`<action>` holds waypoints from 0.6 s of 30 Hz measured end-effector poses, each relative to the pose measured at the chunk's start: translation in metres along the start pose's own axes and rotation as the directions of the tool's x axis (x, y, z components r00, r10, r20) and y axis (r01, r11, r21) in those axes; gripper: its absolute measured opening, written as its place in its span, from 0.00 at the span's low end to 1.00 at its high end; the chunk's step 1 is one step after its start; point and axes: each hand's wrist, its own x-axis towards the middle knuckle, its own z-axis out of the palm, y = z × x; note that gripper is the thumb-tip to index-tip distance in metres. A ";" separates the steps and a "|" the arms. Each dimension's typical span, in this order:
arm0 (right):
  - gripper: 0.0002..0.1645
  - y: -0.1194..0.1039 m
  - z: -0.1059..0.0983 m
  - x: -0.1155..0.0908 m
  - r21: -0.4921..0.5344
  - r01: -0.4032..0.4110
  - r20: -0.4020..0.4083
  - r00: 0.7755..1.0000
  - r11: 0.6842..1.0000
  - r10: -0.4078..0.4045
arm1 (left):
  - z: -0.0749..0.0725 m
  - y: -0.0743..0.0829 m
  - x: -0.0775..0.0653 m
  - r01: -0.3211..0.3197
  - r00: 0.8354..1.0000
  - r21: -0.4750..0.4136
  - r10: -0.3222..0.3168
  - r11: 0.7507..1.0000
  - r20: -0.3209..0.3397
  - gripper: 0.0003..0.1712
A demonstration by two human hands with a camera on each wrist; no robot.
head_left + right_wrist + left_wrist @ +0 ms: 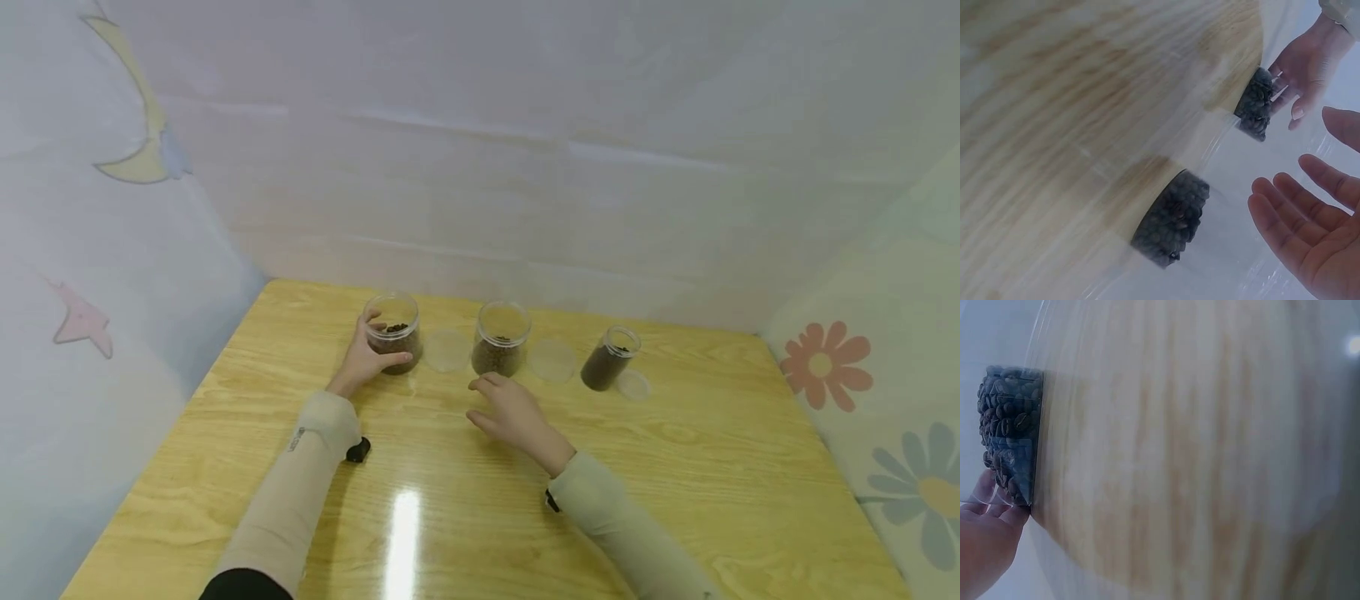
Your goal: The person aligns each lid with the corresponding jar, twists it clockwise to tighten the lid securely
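Observation:
My left hand (363, 362) grips a clear round jar (396, 340) partly filled with coffee beans, thumb along its front and fingers round the left side. Close up in the left wrist view, the dark beans (1010, 415) show through the jar wall above the fingers. A second jar of coffee beans (498, 355) stands lidless in the middle. Just in front of it hovers my right hand (516, 414), fingers loosely bent and holding nothing. From the right wrist, the palm and spread fingers (1300, 234) appear beside that jar's beans (1174, 219).
To the right stands a narrower open jar (602, 367) with dark contents. Three clear lids lie flat: one (447, 350) between the two wide jars, another (553, 361) right of the middle jar, a small one (634, 385) by the narrow jar. A curtain (480, 208) hangs behind the wooden table (465, 508).

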 end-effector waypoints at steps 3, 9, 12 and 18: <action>0.22 -0.003 0.002 0.011 -0.023 0.009 0.013 1.000 1.000 -0.009 | -0.001 -0.001 0.000 0.007 1.000 0.001 -0.007 1.000 0.003 0.56; 0.24 -0.008 0.006 0.028 -0.059 -0.021 0.082 0.996 0.998 0.026 | -0.001 -0.003 -0.001 0.011 1.000 -0.017 -0.010 1.000 0.009 0.56; 0.25 -0.010 0.007 0.035 -0.072 -0.041 0.116 0.992 0.997 0.049 | 0.000 -0.002 -0.002 0.014 1.000 -0.020 -0.014 1.000 0.011 0.56; 0.26 -0.012 0.010 0.050 -0.115 -0.050 0.134 0.989 0.992 0.065 | -0.001 -0.003 -0.001 -0.002 1.000 -0.028 0.002 1.000 0.013 0.56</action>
